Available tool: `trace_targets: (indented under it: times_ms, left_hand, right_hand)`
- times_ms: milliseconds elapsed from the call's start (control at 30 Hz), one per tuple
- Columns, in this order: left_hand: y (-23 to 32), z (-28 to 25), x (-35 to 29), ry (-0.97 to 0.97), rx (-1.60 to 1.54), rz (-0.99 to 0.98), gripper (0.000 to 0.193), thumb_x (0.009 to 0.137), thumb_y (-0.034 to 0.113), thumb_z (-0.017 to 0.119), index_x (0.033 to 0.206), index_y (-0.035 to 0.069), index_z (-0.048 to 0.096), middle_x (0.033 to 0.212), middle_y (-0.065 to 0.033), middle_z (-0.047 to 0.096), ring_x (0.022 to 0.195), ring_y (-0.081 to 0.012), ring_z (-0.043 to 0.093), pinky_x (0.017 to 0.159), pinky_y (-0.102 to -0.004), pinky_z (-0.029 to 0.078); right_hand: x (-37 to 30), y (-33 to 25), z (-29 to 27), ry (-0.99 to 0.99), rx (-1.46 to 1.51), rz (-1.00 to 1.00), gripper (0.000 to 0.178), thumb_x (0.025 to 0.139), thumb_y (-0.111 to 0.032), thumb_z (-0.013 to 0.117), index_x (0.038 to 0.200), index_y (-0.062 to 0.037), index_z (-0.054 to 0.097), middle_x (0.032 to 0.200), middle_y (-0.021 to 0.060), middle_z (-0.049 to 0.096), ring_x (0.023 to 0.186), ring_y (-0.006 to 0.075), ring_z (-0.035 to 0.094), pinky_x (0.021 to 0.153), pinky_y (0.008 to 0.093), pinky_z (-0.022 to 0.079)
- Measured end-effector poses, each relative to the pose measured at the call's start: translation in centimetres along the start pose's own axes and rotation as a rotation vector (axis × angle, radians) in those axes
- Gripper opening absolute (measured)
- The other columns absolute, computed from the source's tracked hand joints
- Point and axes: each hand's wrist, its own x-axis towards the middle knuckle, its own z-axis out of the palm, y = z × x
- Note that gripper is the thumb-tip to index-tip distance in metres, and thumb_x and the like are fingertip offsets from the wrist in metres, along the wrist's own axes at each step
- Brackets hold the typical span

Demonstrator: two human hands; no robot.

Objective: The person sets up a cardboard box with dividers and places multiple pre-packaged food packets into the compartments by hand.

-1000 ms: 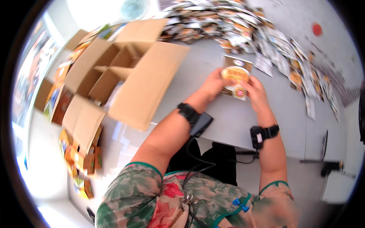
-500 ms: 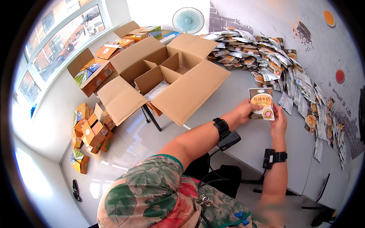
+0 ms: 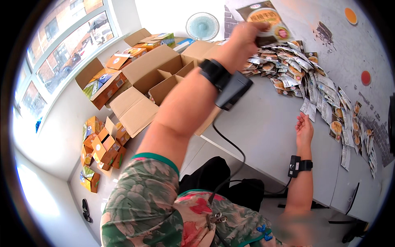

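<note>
My left hand is raised high over the far side of the table, gripping a brown and cream flat packet by its near edge. The packet's printed face is toward me. My right hand rests low over the grey table, its fingers loosely curled but apart, holding nothing. Just beyond its fingertips lies a silvery packet. A large pile of similar packets spreads along the wall. Left of my raised forearm stands an open cardboard box with dividers, partly hidden by that arm.
Open orange and green cartons stand by the window, and several smaller orange boxes are heaped on the floor. A round fan is at the back. A cable runs from my left wrist device. Dark shoes lie at left.
My left hand has lifted the packet up and away toward the far side, crossing in front of the cardboard box. My right hand has let go of the packet and stayed near its place.
</note>
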Motion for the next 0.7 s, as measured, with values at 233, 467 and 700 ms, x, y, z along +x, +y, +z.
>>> trace_targets:
  times_ms: [233,467,700]
  left_hand:
    - [8.9,-14.0,1.5,0.085,1.074,-0.115,0.039,0.071,0.003,0.069,0.106,-0.002,0.053,0.098,-0.0158,0.062,0.087,-0.0265,0.063,0.078,-0.0354,0.052]
    - [11.2,-20.0,0.5,0.121,1.585,-0.445,0.043,0.071,0.006,0.069,0.11,0.001,0.054,0.1,-0.0133,0.062,0.087,-0.0227,0.062,0.073,-0.0317,0.05]
    - [8.7,-25.1,2.2,0.113,1.698,-0.533,0.05,0.061,0.012,0.074,0.106,-0.002,0.057,0.098,-0.015,0.063,0.084,-0.0254,0.063,0.069,-0.0356,0.051]
  right_hand:
    - [0.1,0.2,0.7,0.008,-0.022,0.014,0.034,0.092,-0.033,0.051,0.107,-0.0031,0.059,0.085,0.0009,0.059,0.068,0.0045,0.049,0.059,0.0185,0.04]
    - [0.4,0.2,-0.1,0.007,-0.027,0.003,0.033,0.092,-0.032,0.051,0.107,-0.0035,0.059,0.085,0.0008,0.06,0.068,0.0043,0.049,0.059,0.0188,0.041]
    - [0.5,0.2,-0.2,0.017,-0.043,0.014,0.033,0.092,-0.032,0.051,0.107,-0.0034,0.059,0.085,0.0006,0.059,0.068,0.0044,0.049,0.059,0.0191,0.041]
